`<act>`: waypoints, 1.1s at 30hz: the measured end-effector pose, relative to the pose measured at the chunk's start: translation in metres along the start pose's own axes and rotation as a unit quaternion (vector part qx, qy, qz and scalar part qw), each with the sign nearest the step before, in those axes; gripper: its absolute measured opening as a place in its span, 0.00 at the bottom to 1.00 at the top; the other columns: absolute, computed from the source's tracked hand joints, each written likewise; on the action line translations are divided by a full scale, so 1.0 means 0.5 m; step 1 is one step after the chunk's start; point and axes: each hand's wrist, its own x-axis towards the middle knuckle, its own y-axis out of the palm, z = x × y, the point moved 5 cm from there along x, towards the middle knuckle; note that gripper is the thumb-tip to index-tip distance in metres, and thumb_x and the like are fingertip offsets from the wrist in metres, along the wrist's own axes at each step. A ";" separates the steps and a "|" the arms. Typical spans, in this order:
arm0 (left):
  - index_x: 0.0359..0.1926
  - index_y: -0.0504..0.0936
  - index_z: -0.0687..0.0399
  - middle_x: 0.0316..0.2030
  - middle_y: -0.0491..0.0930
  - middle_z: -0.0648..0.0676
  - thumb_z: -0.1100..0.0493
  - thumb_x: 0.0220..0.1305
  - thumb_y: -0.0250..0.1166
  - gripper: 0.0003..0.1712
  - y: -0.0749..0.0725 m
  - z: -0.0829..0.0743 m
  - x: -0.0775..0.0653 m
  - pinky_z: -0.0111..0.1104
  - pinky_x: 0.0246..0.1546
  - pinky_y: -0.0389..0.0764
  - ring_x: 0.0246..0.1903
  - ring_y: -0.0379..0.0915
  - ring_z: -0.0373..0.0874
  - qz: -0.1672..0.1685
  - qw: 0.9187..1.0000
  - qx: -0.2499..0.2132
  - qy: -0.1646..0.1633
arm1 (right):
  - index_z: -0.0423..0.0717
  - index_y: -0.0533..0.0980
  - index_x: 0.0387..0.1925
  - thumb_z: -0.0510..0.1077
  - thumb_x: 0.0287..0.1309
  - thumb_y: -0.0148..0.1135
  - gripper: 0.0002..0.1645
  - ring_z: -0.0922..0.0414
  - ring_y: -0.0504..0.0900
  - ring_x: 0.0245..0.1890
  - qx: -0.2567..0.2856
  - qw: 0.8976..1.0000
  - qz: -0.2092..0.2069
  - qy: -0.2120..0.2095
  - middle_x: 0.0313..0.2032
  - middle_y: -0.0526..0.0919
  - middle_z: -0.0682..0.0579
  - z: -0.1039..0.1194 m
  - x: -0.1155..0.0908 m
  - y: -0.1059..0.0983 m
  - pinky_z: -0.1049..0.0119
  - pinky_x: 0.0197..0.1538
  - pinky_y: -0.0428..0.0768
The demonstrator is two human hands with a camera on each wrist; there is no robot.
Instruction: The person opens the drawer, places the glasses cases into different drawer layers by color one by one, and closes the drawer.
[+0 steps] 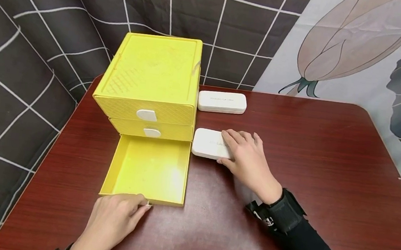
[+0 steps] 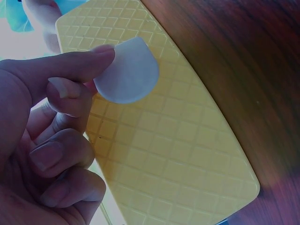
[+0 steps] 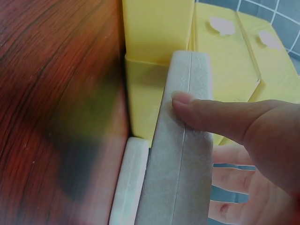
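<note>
A yellow drawer box (image 1: 151, 70) stands at the back left of the table, its bottom drawer (image 1: 150, 173) pulled out and bare inside. My left hand (image 1: 115, 218) is at the drawer's front edge, where thumb and finger pinch its white tab handle (image 2: 129, 72). Beside the box, my right hand (image 1: 248, 159) grips a white oblong case (image 1: 207, 142) with printed lettering, thumb on the near side and fingers across the far side. In the right wrist view the case (image 3: 178, 154) shows a seam along its edge. Another white case (image 1: 222, 102) lies behind it, next to the box.
Two upper drawers with white tabs (image 1: 146, 114) are closed. The dark red wooden table (image 1: 329, 164) extends to the right. A dark gridded cloth (image 1: 198, 13) hangs behind and at the left; a flower-patterned cloth (image 1: 365, 45) hangs at the back right.
</note>
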 end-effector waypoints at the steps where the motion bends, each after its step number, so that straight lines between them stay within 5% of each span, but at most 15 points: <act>1: 0.19 0.75 0.37 0.15 0.68 0.33 0.54 0.40 0.74 0.12 0.000 0.000 0.000 0.25 0.13 0.59 0.15 0.58 0.27 0.000 1.000 0.000 0.000 | 0.42 0.68 0.62 0.54 0.45 0.70 0.43 0.45 0.67 0.56 0.000 1.000 -0.001 0.000 0.59 0.72 0.45 0.001 -0.001 -0.002 0.37 0.61 0.52; 33: 0.19 0.76 0.37 0.15 0.68 0.33 0.55 0.40 0.74 0.12 -0.001 -0.001 0.000 0.23 0.12 0.57 0.15 0.58 0.26 0.001 1.000 0.002 0.000 | 0.43 0.70 0.60 0.55 0.42 0.71 0.43 0.46 0.68 0.55 -0.006 1.000 -0.019 -0.024 0.58 0.73 0.44 0.034 -0.031 -0.030 0.40 0.60 0.55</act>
